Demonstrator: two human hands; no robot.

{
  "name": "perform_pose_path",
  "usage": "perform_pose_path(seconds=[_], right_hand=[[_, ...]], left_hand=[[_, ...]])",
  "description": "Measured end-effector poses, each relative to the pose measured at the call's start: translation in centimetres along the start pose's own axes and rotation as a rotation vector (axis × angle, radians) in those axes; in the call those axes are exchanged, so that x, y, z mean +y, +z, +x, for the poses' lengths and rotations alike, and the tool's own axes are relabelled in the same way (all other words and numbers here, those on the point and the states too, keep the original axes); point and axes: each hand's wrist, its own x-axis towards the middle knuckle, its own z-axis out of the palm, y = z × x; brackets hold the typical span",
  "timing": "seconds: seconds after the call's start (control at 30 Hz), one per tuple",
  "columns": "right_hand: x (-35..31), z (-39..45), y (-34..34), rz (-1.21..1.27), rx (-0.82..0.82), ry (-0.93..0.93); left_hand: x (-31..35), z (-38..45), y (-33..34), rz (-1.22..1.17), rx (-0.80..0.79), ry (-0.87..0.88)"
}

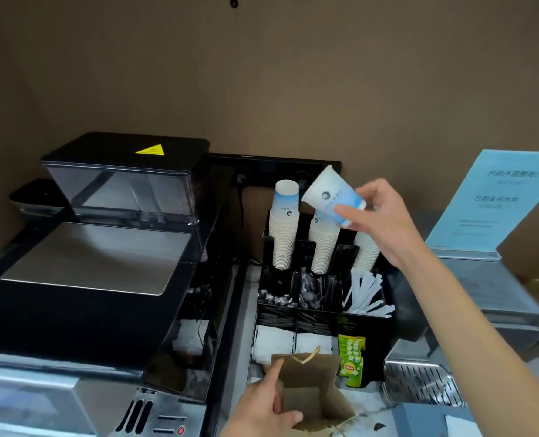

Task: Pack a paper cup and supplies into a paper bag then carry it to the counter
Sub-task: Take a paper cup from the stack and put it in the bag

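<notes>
The right hand (378, 216) is holding a single paper cup (332, 198) tilted in the air, its fingers wrapped around the cup's blue lower end while the open mouth is pointing up and to the left. The cup is hanging just above the three stacks of cups (284, 234) standing in the black organizer (387, 329), apart from them. Lower down, the left hand (261, 405) is gripping the near edge of the open brown paper bag (312, 389), thumb over the rim and the forefinger stretching up along the bag's side. The bag is standing on the counter just in front of the organizer, beside the green tea packets (351, 357). White wrapped straws (367, 294) are leaning in a compartment below the cups. A black coffee machine (104, 247) is sitting to the left.
</notes>
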Motion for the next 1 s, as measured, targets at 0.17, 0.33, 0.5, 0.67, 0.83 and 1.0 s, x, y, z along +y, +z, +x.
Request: perform_pose_path(seconds=[0.17, 0.33, 0.5, 0.67, 0.83, 1.0], right_hand=[[1.9, -3.4, -0.5, -0.064, -0.105, 0.053], [2.1, -5.3, -1.1, -0.165, -0.317, -0.035], [2.4, -8.3, -1.7, -0.162, -0.27, 0.023], [2.7, -12.3, -2.2, -0.128, -0.429, 0.078], [2.9, -15.8, -2.3, -0.288, -0.637, 0.227], [4.7, -16.6, -0.6, -0.391, -0.941, 0.525]], left_hand=[[0.1, -0.1, 0.0, 0.002, 0.013, -0.006], [0.3, -0.2, 0.1, 0.009, 0.038, -0.008], [0.0, -0.2, 0.5, -0.011, 0.068, -0.035], [0.0, -0.3, 0.5, -0.013, 0.077, -0.038], [-0.1, -0.4, 0.7, -0.034, 0.078, -0.042], [-0.1, -0.4, 0.9, -0.021, 0.062, -0.029]])
